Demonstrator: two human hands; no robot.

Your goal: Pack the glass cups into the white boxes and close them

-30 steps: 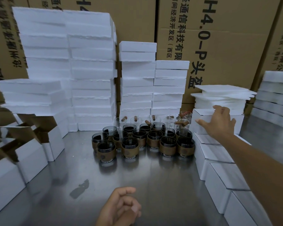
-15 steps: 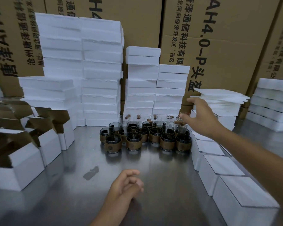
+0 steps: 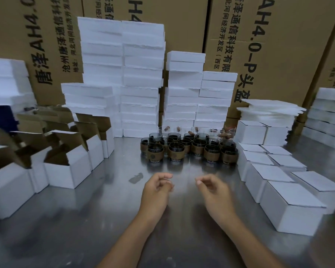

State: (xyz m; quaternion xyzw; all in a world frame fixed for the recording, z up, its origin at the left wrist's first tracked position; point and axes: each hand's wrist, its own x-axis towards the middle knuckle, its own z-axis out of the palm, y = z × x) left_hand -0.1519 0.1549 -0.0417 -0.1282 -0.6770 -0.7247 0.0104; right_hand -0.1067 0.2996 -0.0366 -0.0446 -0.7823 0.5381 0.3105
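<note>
- The right hand (image 3: 215, 192), stretched toward the closed boxes (image 3: 290, 207) at 2 o'clock a second ago, is back beside the left hand (image 3: 156, 192). Both hover over the steel table (image 3: 85, 219), fingers loosely curled, holding nothing.
- That probably means a fresh packing cycle is starting: the glass cups (image 3: 190, 149) stand unpacked at 12 o'clock, the open white boxes (image 3: 70, 171) at 9 o'clock.
- The rear cups overlap, so their count is unclear; the open boxes' insides are dark; the left edge is blurred.

The steel bench (image 3: 97, 219) carries clustered glass cups (image 3: 190, 147) at centre. Open white boxes (image 3: 70, 171) stand left, closed boxes (image 3: 290, 206) right. Foam stacks (image 3: 122, 78) line the back.
</note>
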